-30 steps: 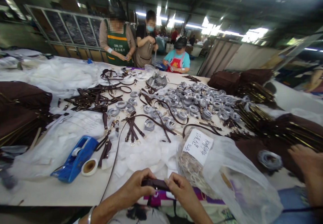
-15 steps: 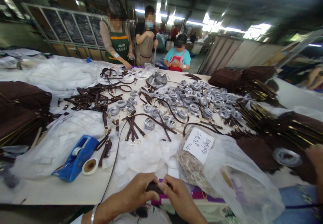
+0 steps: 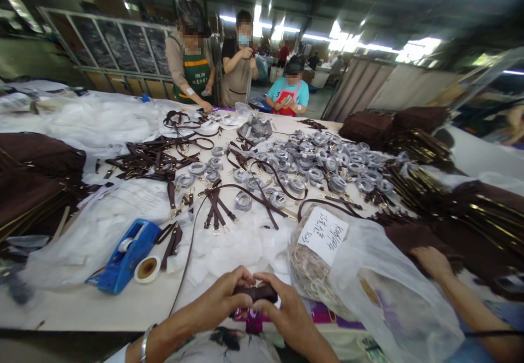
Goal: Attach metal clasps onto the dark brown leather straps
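Note:
At the near edge of the table, my left hand [image 3: 226, 293] and my right hand [image 3: 286, 307] grip a dark brown strap [image 3: 262, 293] between thumbs and fingers. It looks folded or rolled into a short bundle, and my fingers partly cover it. Just below it, a purple piece [image 3: 254, 323] shows at the table edge. A blue tape dispenser [image 3: 126, 256] and a tape roll [image 3: 147, 269] lie to the left of my left hand. Close by on the right is a clear plastic bag [image 3: 313, 275] of cord-like pieces with a handwritten paper label [image 3: 325, 234].
Brown straps [image 3: 158, 155] and wrapped grey coils [image 3: 315, 161] cover the middle of the table. Brown fabric stacks stand at left [image 3: 39, 158] and right [image 3: 487, 210]. Another person's hand [image 3: 434, 262] reaches in from the right. Several people [image 3: 192, 73] work across the table.
My hands have risen slightly and spread, showing more of the brown strap. At right, the other person's arm has reached further in over the brown fabric.

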A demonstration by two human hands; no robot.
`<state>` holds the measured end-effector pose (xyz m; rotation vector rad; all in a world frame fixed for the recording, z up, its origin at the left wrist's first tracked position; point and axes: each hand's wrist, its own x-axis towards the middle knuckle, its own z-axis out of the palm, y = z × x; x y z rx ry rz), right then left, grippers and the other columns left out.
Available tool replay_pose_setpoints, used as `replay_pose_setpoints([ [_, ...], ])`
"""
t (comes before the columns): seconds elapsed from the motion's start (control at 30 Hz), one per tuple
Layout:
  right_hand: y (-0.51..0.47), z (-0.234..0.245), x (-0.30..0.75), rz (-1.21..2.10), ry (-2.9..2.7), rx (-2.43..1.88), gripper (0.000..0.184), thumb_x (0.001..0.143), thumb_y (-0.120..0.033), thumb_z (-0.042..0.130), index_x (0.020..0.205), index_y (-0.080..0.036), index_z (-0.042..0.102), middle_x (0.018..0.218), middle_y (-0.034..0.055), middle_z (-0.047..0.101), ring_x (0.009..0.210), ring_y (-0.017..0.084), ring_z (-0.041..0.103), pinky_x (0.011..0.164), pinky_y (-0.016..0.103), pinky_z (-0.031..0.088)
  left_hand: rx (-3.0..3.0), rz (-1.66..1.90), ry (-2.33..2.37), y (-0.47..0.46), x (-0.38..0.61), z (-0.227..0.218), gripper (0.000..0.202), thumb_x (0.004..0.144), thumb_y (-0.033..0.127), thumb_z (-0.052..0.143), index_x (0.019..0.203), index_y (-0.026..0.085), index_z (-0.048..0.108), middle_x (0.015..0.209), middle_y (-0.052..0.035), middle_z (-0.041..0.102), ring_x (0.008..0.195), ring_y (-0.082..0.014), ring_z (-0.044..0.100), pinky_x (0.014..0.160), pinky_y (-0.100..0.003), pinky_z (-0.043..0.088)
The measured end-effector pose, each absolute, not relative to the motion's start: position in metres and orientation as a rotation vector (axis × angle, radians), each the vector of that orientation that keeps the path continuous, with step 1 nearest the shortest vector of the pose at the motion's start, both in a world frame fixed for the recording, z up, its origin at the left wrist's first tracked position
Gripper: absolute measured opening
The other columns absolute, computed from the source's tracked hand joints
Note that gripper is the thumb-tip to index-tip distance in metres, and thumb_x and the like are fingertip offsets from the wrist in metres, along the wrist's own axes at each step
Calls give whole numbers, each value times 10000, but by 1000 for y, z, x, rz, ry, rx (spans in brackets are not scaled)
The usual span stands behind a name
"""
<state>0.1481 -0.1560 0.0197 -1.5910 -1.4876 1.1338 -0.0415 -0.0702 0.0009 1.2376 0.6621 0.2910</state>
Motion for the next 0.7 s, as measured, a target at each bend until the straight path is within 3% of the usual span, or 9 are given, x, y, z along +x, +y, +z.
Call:
replay_pose_setpoints([
  [0.13,-156,14,148,1094,-1473,-1658,405,818,-254,691,1212,-290,605,1197,22,679,1100,234,605,952,335,424,1220,447,796,-74,-41,-12,206,705,234,746,799,140,588,701,14,602,652,-132,515,599,-234,345],
  [0.33,-155,17,150,1163,-1449,-1643,497,748,-140,729,1204,-287,597,991,-11,696,894,195,642,815,299,458,1081,499,697,-75,-40,-16,243,729,296,740,777,146,555,732,-7,628,663,-139,536,612,-243,358],
  [0.5,-162,17,163,1227,-1412,-1637,389,790,-225,713,1164,-290,627,1134,14,685,1035,229,618,913,340,450,1130,283,635,-58,-59,-28,268,756,354,717,789,150,547,669,8,603,605,-122,509,559,-226,327],
  [0.6,-168,15,172,1345,-1307,-1589,348,838,-276,661,1182,-257,608,1078,38,688,989,235,635,854,340,497,1104,257,616,-51,-67,-33,268,786,376,680,778,153,532,643,18,577,583,-119,506,542,-221,327],
  [0.7,-167,17,167,1373,-1445,-1609,451,840,-279,663,1275,-275,545,1032,33,687,933,232,644,809,339,516,1083,248,609,-52,-62,-33,237,814,356,639,772,161,511,630,29,554,563,-109,502,530,-212,324],
])
